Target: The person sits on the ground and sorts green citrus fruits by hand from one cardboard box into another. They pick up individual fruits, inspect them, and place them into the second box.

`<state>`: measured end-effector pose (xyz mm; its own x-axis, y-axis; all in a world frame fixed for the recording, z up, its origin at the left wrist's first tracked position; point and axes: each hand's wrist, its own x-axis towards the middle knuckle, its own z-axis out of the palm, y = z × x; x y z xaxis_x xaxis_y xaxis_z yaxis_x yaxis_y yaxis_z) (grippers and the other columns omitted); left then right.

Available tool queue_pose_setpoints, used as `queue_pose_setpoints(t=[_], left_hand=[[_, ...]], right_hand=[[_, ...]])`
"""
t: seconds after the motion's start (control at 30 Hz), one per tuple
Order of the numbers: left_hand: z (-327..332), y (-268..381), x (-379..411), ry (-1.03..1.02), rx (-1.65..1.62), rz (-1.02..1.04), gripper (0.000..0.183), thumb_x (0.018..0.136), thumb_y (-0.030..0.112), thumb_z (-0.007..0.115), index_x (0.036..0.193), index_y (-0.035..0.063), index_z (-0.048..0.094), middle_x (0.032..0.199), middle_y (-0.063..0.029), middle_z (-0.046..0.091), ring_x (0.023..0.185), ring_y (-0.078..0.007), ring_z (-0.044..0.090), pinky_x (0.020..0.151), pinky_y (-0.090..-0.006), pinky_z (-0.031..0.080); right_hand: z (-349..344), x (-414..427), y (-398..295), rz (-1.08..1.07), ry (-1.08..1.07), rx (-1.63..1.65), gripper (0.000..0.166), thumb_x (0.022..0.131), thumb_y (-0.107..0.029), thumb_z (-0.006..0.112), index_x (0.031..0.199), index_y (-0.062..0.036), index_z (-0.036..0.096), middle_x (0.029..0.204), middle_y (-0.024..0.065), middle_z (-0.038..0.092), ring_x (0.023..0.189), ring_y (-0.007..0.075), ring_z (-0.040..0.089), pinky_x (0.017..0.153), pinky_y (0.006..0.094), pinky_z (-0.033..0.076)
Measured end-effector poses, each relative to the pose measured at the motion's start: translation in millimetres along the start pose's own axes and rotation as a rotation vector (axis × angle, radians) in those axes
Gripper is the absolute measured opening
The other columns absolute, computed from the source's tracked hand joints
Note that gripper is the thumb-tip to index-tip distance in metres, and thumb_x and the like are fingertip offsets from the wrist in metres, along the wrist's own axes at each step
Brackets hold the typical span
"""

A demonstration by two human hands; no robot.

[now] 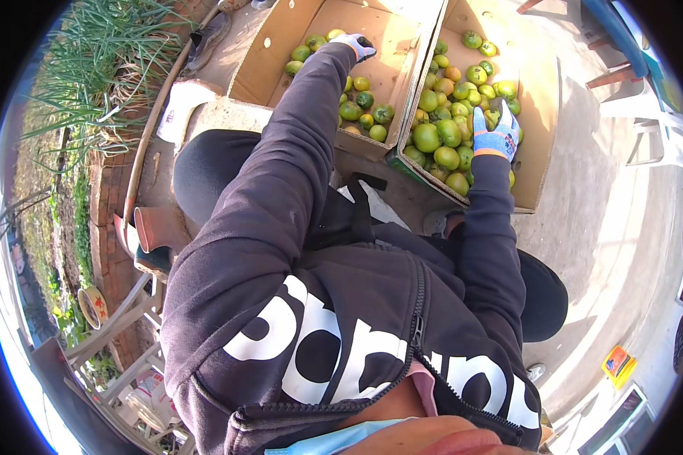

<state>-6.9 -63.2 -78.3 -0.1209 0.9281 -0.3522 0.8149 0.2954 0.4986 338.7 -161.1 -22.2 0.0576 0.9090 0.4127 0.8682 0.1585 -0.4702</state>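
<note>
Two cardboard boxes stand side by side before me. My left hand, in a blue knit work glove [354, 46], reaches into the left box [395, 40], over several green tomatoes [350, 111]; its fingers are curled, and whether they hold anything is hidden. In the right box [538, 136] lies a fuller heap of green and partly orange tomatoes [448, 132]. My right hand, gloved alike [496, 133], rests above the heap's right side with thumb and fingers spread upward around a greenish tomato [492, 118]; a firm hold on it cannot be made out.
A shoe [209, 40] and a long wooden pole [142, 142] lie left of the boxes, beside a bed of green onions [108, 68]. A rubber boot [159, 227] lies near my left knee. White plastic chairs [654, 122] stand at the far right, and a yellow item [619, 367] lies lower right.
</note>
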Motion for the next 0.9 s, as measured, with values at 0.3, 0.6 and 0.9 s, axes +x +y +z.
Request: queue_pose_setpoints(t=[0.3, 0.6, 0.9], left_hand=[[82, 15, -22, -0.457, 0.716, 0.04, 0.066, 0.07, 0.049, 0.067, 0.128, 0.0239, 0.049, 0.139, -0.0128, 0.037, 0.122, -0.0318, 0.045, 0.097, -0.0441, 0.041], [55, 28, -29, -0.48, 0.753, 0.199, 0.057, 0.072, 0.023, 0.073, 0.124, 0.0148, 0.051, 0.126, -0.0149, 0.049, 0.116, -0.0313, 0.05, 0.092, -0.039, 0.045], [73, 34, -46, -0.436, 0.751, 0.109, 0.09, 0.07, 0.031, 0.074, 0.144, 0.0248, 0.022, 0.147, -0.0185, 0.019, 0.126, -0.0331, 0.041, 0.101, -0.0406, 0.039]], right_hand=[[1, -1, -2, 0.014, 0.069, 0.093, 0.055, 0.075, -0.033, 0.07, 0.121, -0.0073, 0.053, 0.116, 0.0201, 0.053, 0.109, 0.0342, 0.05, 0.092, 0.0427, 0.042], [-15, 8, -7, 0.149, 0.063, 0.206, 0.05, 0.076, -0.027, 0.07, 0.119, -0.0071, 0.054, 0.116, 0.019, 0.052, 0.106, 0.0301, 0.052, 0.091, 0.0394, 0.044], [-14, 5, -16, 0.253, 0.041, 0.332, 0.051, 0.076, -0.022, 0.071, 0.121, -0.0051, 0.053, 0.114, 0.0166, 0.05, 0.096, 0.0252, 0.057, 0.083, 0.0355, 0.049]])
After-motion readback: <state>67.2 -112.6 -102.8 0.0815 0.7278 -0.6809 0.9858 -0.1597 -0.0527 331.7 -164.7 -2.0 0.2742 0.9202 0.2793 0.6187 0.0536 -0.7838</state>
